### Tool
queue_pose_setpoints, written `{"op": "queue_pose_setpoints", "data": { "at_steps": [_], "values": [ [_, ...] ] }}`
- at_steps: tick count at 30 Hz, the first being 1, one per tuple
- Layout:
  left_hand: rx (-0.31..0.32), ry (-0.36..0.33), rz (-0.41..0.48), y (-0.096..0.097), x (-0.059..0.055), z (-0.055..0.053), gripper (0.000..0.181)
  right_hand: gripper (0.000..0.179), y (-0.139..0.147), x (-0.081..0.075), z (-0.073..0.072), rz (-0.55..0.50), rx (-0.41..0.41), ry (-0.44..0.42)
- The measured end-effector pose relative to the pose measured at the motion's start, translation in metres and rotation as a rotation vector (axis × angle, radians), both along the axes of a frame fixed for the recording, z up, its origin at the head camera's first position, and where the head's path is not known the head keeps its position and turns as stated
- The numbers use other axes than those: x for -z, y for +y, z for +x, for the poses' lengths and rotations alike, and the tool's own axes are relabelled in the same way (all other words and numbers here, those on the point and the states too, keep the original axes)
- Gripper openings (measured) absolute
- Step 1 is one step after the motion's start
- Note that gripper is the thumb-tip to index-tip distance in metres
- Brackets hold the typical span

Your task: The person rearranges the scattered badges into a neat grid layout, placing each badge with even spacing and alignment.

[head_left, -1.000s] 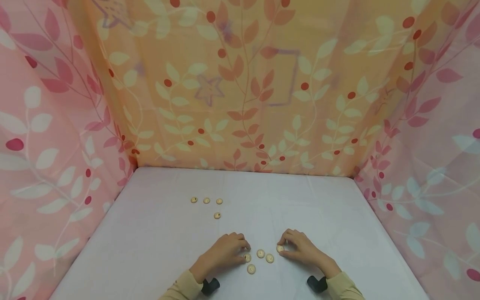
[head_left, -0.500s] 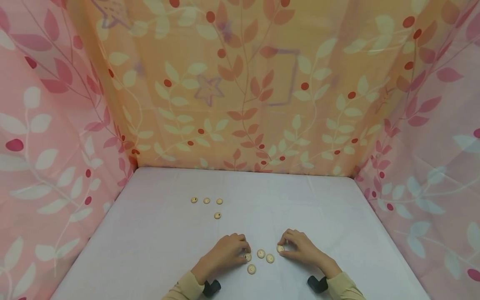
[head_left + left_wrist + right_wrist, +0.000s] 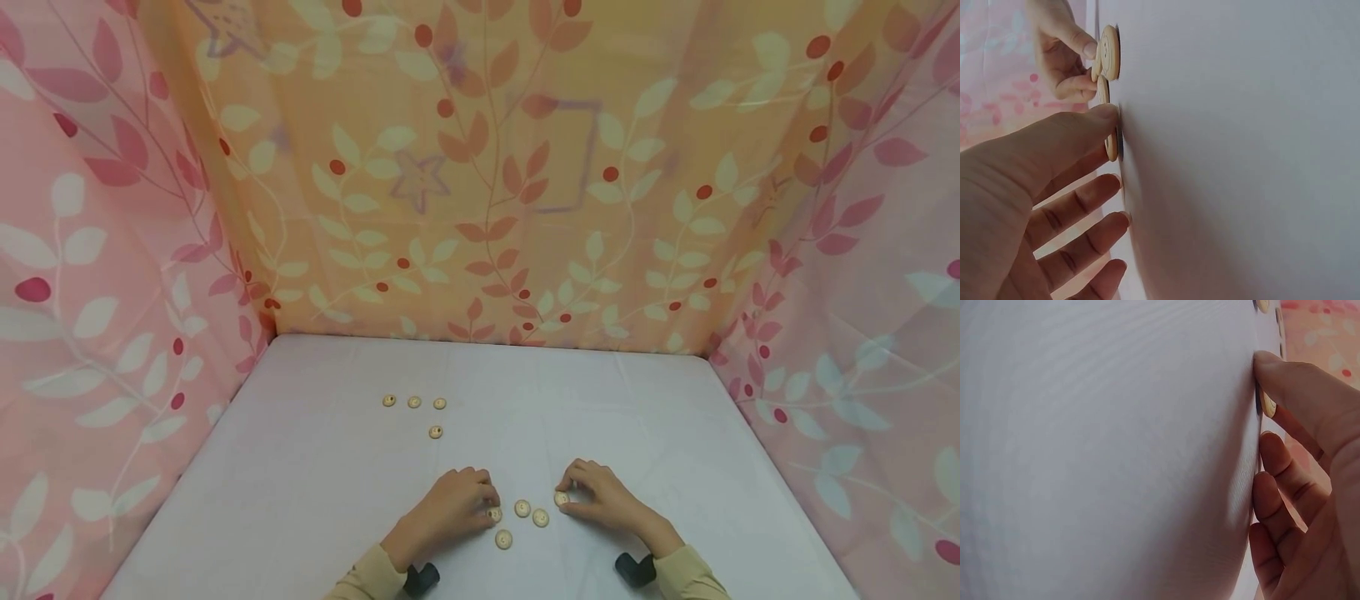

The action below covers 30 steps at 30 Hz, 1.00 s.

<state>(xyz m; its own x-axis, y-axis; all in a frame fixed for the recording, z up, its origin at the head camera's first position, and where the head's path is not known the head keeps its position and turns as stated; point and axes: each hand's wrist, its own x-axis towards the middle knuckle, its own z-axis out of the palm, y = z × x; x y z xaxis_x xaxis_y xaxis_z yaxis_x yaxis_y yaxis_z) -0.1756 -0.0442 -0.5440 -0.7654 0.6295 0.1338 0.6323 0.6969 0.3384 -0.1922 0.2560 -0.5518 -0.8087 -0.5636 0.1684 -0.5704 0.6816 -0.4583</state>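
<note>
My left hand [image 3: 456, 502] pinches a small round wooden disc [image 3: 494, 515] between thumb and index finger, at the tabletop. In the left wrist view, that disc [image 3: 1111, 147] shows edge-on under the thumb, the other fingers spread loosely. To the right, my right hand [image 3: 606, 498] pinches another pale wooden disc [image 3: 561, 499] by its edges; the right wrist view shows part of this disc [image 3: 1267, 404] behind the thumb. Between the hands lie three similar discs: an upper one [image 3: 522, 508], a right one [image 3: 541, 518] and a front one [image 3: 503, 540], with fine dark marks.
Farther back on the white table [image 3: 600, 400] three discs lie in a row, with a middle disc [image 3: 414, 402], and a single disc [image 3: 436, 432] sits in front of the row's right end. Patterned curtains [image 3: 480, 208] enclose the back and both sides.
The left index finger has come down onto its disc, so thumb and finger now pinch it. The right hand has stayed in place with its disc.
</note>
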Motion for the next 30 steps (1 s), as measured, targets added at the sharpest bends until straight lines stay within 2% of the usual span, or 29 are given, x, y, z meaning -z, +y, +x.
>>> {"op": "queue_pose_setpoints", "data": {
  "at_steps": [9, 17, 20, 26, 30],
  "values": [
    [-0.047, 0.020, 0.042, -0.013, 0.001, -0.005, 0.018, 0.018, 0.001, -0.001, 0.001, -0.005, -0.003, -0.008],
    [-0.152, 0.037, 0.080, -0.035, -0.002, -0.016, 0.019, 0.018, 0.000, 0.002, -0.002, -0.011, -0.017, 0.042],
    [-0.187, 0.063, 0.101, -0.046, -0.004, -0.020, 0.018, 0.018, 0.000, 0.003, -0.002, -0.012, -0.023, 0.043],
    [-0.224, 0.134, 0.111, -0.066, -0.010, -0.030, 0.019, 0.017, 0.001, 0.001, -0.001, -0.002, -0.002, -0.016],
    [-0.252, 0.161, 0.110, -0.077, -0.008, -0.038, 0.018, 0.018, 0.001, 0.000, -0.001, 0.008, 0.011, -0.043]
  ]
}}
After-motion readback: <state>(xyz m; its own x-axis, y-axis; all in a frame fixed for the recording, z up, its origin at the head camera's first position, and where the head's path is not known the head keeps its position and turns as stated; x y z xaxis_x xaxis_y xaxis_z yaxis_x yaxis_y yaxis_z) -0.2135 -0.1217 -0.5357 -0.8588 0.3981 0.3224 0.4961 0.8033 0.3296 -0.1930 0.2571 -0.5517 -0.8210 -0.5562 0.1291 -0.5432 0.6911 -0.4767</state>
